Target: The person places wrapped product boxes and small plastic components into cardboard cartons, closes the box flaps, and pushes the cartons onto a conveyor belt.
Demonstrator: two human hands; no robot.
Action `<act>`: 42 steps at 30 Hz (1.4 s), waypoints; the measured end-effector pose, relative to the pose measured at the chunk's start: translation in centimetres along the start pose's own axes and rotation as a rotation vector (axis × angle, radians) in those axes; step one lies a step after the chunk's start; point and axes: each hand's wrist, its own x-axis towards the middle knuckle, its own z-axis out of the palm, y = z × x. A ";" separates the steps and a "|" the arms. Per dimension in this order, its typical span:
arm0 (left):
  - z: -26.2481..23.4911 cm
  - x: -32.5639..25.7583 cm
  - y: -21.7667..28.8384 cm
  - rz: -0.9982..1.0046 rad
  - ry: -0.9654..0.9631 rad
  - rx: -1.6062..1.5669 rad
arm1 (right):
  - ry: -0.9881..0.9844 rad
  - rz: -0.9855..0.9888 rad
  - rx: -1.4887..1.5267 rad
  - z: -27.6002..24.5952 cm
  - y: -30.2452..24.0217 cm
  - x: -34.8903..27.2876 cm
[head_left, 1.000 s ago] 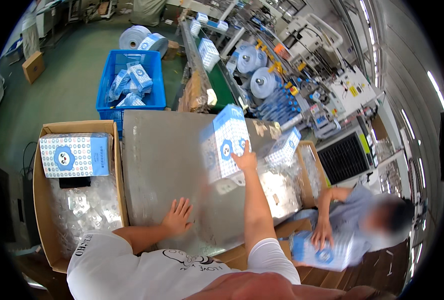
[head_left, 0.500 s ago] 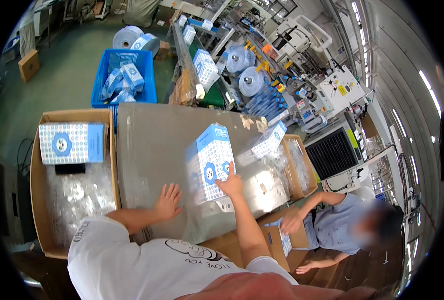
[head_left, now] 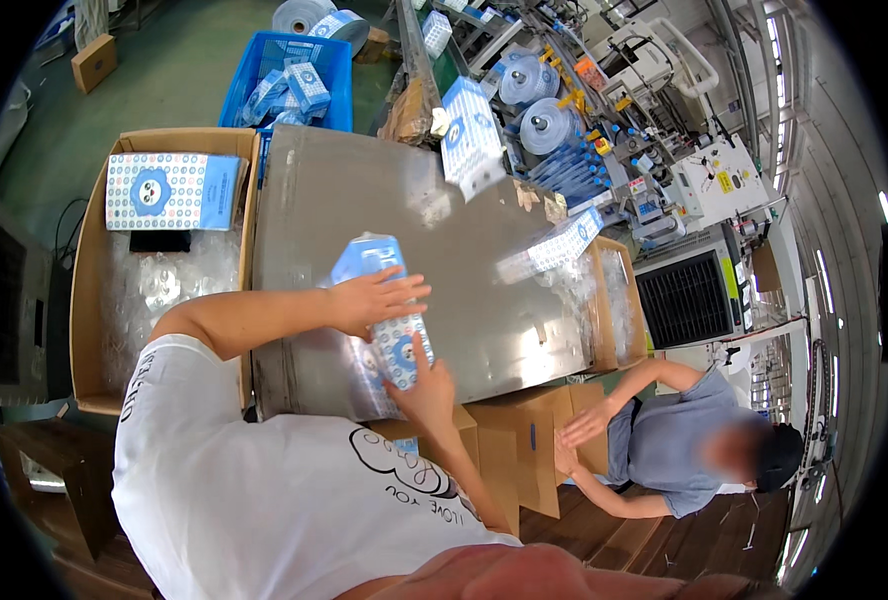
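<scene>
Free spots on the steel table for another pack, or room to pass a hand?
The grey steel table is bare across its far-left and middle, between the open cardboard box and the blue patterned pack standing at the far edge. The near edge is crowded: left hand and right hand hold a blue patterned pack. The right edge carries clear film.

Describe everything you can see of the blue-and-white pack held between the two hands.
The pack is a flat, rectangular soft package, blue at the top edge, white with small blue dots and a round blue emblem lower down. It looks wrapped in glossy film. It stands tilted over the grey metal table, near its front edge. The left hand lies across its upper face; the right hand grips its lower end.
</scene>
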 end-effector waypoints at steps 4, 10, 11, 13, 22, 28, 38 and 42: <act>-1.7 0.8 -3.7 0.035 -0.283 -0.021 | -0.057 -0.109 0.263 -0.3 0.7 4.8; 0.3 0.7 -4.7 0.054 -0.008 -0.173 | 0.369 -0.252 0.008 -0.2 11.0 24.7; 0.6 0.8 -4.8 0.049 0.000 -0.192 | 0.483 -0.257 -0.157 -0.6 12.4 28.1; 0.7 1.2 -4.7 0.045 -0.012 -0.210 | 0.667 -0.174 -0.474 -0.3 15.3 32.5; 1.1 0.4 -5.0 -0.021 -0.006 -0.267 | 0.100 0.121 -0.030 -1.9 13.8 20.4; 0.4 1.2 -2.7 -0.041 -0.048 -0.221 | 0.038 0.289 0.137 -2.4 11.1 11.2; -2.2 6.6 11.2 0.313 0.176 -0.476 | 0.278 0.055 0.438 -12.2 13.9 2.0; -1.7 10.7 20.4 0.426 0.044 -0.657 | 0.319 0.030 0.490 -20.3 11.6 -8.9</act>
